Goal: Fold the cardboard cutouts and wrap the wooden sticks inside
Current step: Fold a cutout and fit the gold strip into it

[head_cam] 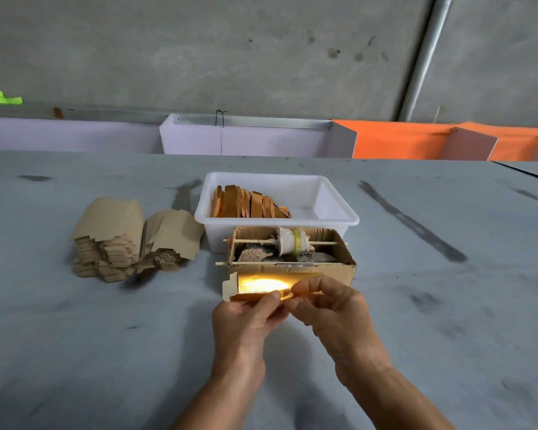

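Both hands hold one cardboard cutout (255, 285) with a shiny gold inner face, just in front of a brown box. My left hand (246, 318) pinches its near edge with thumb and fingers. My right hand (330, 305) pinches the same edge from the right. The cutout's right half is hidden behind my right hand. Two stacks of flat tan cardboard cutouts (131, 237) lie on the table to the left. Several folded orange-brown pieces (249, 204) stand leaning in a white plastic tub (336, 218).
An open brown cardboard box (342, 268) sits against the tub's front; thin wooden sticks (323, 243) cross it, one carrying a cloth-wrapped roll (289, 243). The grey table (106, 352) is stained with dark marks. White and orange panels (395, 139) stand behind the table.
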Available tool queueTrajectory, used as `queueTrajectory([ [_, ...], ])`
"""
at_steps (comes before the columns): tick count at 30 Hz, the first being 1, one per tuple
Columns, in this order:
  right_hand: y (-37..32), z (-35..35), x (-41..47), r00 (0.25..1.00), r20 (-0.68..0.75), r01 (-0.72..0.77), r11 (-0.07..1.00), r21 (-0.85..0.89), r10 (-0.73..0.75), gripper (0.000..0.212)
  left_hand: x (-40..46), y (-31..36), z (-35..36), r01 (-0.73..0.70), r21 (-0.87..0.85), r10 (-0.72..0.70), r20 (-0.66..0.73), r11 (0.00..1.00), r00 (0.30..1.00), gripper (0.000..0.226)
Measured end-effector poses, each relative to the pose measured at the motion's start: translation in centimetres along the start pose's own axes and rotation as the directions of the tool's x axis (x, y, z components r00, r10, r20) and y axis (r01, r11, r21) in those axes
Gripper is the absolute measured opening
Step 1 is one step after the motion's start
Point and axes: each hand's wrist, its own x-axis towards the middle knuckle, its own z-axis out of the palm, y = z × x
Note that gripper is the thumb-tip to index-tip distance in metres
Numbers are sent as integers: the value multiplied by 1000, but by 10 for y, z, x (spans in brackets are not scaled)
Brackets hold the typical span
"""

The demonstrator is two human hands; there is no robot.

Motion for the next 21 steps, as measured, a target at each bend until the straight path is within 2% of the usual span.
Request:
queueTrajectory([
  [21, 2, -4, 7, 997, 65, -26, 988, -151, 36, 14, -7, 7, 2, -10, 45, 8, 36, 999, 999, 12],
])
